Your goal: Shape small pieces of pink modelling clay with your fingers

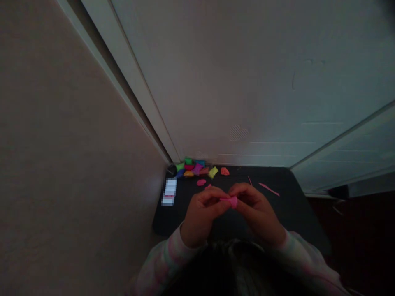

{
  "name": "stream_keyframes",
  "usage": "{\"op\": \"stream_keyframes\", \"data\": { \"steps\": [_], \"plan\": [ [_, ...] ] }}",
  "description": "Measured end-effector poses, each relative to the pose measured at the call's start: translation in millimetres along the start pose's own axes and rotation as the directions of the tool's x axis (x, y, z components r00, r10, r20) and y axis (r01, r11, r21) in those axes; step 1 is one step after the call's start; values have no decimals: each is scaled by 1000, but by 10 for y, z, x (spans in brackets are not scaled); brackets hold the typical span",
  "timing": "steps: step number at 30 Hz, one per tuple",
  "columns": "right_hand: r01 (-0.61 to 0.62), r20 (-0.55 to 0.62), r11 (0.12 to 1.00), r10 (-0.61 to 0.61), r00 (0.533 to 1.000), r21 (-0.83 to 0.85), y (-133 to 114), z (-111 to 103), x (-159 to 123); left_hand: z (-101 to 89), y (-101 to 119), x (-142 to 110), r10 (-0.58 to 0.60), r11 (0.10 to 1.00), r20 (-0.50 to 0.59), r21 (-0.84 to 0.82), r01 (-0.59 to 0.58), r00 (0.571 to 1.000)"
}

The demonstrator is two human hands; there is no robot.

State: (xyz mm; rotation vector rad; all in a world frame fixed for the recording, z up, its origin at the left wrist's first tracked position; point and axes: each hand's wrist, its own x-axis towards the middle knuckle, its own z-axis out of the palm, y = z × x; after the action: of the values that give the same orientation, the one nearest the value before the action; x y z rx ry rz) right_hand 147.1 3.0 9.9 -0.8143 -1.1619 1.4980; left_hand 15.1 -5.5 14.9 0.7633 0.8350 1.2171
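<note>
Between my hands, just above the near middle of the dark table (185, 222), is a small piece of bright pink modelling clay (233, 202). My left hand (200, 214) pinches its left side between thumb and fingers. From the right, my right hand (258, 211) grips the same piece, with the fingertips of both hands nearly meeting. Behind my left hand lies a flat pink piece (201, 182), and another bit of pink (208, 187) shows partly past my fingers. A thin pink strip (269, 189) rests to the right of my right hand, with a shorter one (249, 181) near it.
Several coloured packets (197, 168) are heaped at the table's back left corner. Beside them are a yellow packet (213, 172) and an orange crumpled piece (225, 171). A blurred phone-like screen (169, 191) lies at the left edge. Walls stand behind and left.
</note>
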Motion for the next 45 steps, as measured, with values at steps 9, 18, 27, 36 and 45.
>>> {"op": "stream_keyframes", "data": {
  "steps": [9,18,27,36,45],
  "plan": [
    [-24,-85,1000,25,996,12,94,24,-11,86,-4,23,-145,970,-49,-204,132,988],
    [-222,-60,901,262,963,372,73,65,63,-55,-68,31,158,966,-109,223,-131,981],
    [-303,-34,842,354,935,447,68,107,72,-76,43,23,640,61,365,853,-519,676],
    [-253,-106,932,288,952,260,91,80,75,-89,74,19,611,-113,446,867,-486,653],
    [-225,-73,942,250,966,248,54,41,52,-66,83,18,625,40,413,831,-555,663]
  ]
}}
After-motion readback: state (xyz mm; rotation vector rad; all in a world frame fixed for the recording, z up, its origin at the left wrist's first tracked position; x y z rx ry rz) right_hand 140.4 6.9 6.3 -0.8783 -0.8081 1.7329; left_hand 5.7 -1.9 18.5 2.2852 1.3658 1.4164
